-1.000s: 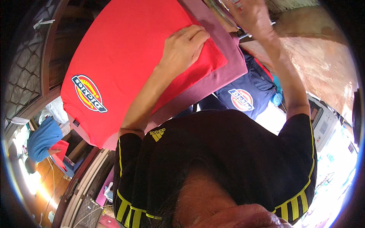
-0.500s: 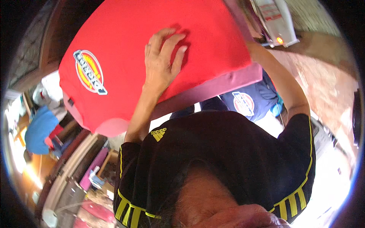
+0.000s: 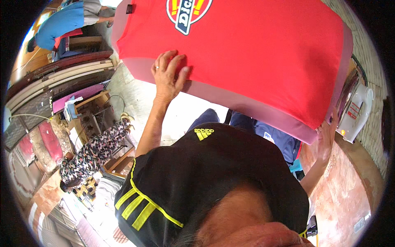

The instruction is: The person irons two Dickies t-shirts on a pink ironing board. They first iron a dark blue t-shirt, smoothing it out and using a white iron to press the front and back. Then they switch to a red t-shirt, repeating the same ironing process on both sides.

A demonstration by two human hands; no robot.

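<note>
A red T-shirt (image 3: 255, 53) with a coloured logo patch is stretched over a flat pink board (image 3: 247, 108) that fills the top of the view. My left hand (image 3: 168, 77) lies flat on the shirt's near edge, fingers spread, with a ring on one finger. My right hand (image 3: 327, 136) reaches up to the board's lower right corner and grips its edge. My black shirt with yellow stripes (image 3: 205, 181) hides what lies directly under the board.
Blue garments (image 3: 276, 138) lie below the board. A white appliance (image 3: 357, 108) stands at the right on a reddish worktop (image 3: 349, 197). A person in blue (image 3: 66, 20) is at the top left. A person in patterned clothes (image 3: 95, 151) is among wooden shelves.
The board with the red shirt has swung round, so the logo is now at the top. My left hand stays flat on the shirt. My right hand now shows at the board's right corner.
</note>
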